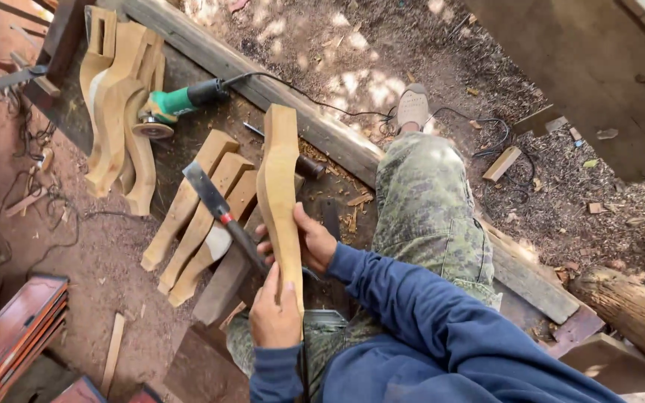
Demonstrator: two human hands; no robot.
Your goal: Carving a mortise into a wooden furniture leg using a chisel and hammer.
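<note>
Chisel (pixel 222 213) handle hidden behind leg (pixel 278 194)

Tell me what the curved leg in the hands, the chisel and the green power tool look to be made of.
Curved leg: bare, unfinished pale wood, matte with visible grain.
Chisel: dull grey metal blade; the dark handle with a red band could be wood or plastic.
Green grinder: apparently a plastic housing, green and black, with a flat disc, probably abrasive.

One carved wooden leg (pixel 279 190) is held, three more legs (pixel 201 216) lie side by side, one chisel (pixel 222 213), one green angle grinder (pixel 177 104).
</note>
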